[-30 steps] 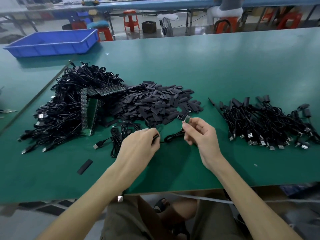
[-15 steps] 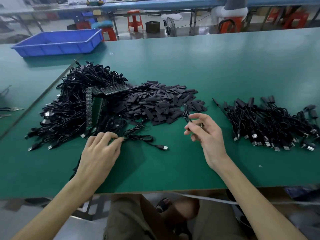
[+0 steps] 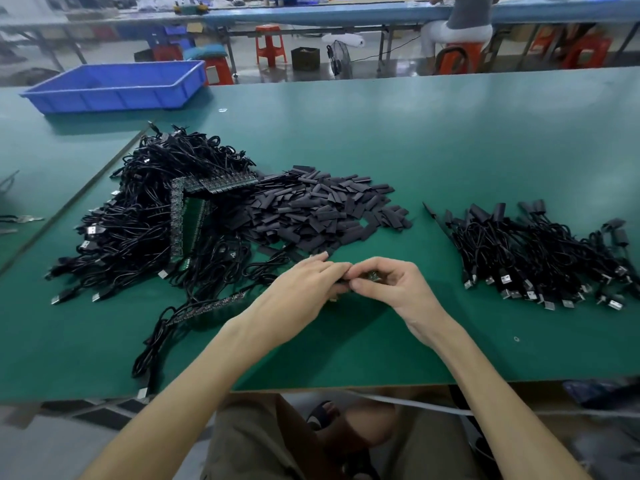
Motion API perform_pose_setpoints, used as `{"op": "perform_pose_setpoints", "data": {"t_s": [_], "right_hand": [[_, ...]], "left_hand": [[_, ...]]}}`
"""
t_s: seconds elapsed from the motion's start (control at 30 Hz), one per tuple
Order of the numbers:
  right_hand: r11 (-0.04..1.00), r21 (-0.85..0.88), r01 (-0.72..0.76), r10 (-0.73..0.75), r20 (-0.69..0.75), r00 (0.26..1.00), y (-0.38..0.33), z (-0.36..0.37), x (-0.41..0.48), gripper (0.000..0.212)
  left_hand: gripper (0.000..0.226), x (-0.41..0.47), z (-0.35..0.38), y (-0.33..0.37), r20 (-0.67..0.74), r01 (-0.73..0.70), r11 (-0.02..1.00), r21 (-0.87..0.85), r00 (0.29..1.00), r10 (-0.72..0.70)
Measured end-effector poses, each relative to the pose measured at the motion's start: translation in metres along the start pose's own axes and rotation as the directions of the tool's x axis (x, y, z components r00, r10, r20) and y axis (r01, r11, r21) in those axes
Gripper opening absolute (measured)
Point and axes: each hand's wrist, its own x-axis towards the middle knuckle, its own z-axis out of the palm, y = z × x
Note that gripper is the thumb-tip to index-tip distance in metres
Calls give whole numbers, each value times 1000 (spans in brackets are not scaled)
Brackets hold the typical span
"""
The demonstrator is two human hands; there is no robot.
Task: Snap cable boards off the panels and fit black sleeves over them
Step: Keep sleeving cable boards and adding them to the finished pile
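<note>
My right hand (image 3: 398, 289) pinches small board (image 3: 373, 274); my left hand (image 3: 301, 289) meets it, grip unclear. Blue tray (image 3: 114, 98) at eleven o'clock.

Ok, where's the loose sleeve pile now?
Head view, mid-table: the sleeve pile lies between the panel heap at left and sleeved cables at right.

A green board (image 3: 372, 274) is being held at six o'clock. Black sleeves (image 3: 318, 209) are lying heaped at twelve, panels (image 3: 187, 216) leaning at ten.
</note>
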Motion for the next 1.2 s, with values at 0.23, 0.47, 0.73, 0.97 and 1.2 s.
{"op": "perform_pose_setpoints", "data": {"t_s": [0.23, 0.47, 0.73, 0.97, 1.2], "right_hand": [[997, 65, 29, -4, -350, 937, 5, -1, 8, 25], [749, -663, 10, -205, -217, 955, 9, 6, 25, 52], [390, -920, -36, -231, -135, 963, 7, 12, 41, 40], [362, -929, -78, -280, -188, 942, 7, 12, 37, 14], [573, -817, -63, -302, -282, 911, 4, 15, 31, 15]], "left_hand": [[31, 0, 4, -5, -193, 145, 989, 31, 972, -137], [39, -2, 23, -4, -133, 207, 976, 70, 972, -196], [73, -4, 27, -7, -72, 182, 983, -23, 980, -184], [79, -9, 22, -13, 17, 175, 975, -138, 984, -175], [51, -8, 24, -14, -89, 163, 967, -197, 979, -183]]}}
